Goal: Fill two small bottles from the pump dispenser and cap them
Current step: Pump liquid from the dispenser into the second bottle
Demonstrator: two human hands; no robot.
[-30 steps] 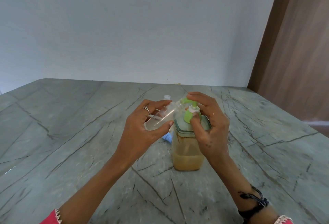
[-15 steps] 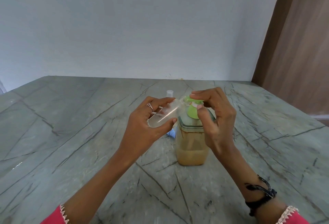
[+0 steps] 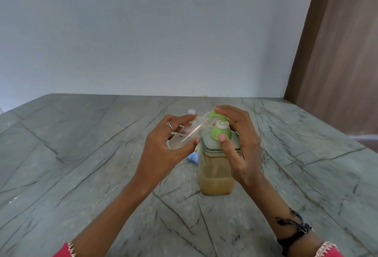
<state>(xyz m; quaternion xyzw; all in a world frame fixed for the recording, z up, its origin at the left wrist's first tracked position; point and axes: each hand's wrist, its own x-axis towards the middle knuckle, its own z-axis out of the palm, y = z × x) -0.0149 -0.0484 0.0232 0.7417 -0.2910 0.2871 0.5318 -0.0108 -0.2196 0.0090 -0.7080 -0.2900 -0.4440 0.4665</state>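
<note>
Single head-worn view, forward and down, close over countertop (image 3: 81,164).

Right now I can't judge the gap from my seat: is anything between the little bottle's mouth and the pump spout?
Nothing visible. The left hand holds the small bottle tilted, its mouth right at the green spout of the dispenser. The right hand rests on the pump head, fingers above the spout.
</note>
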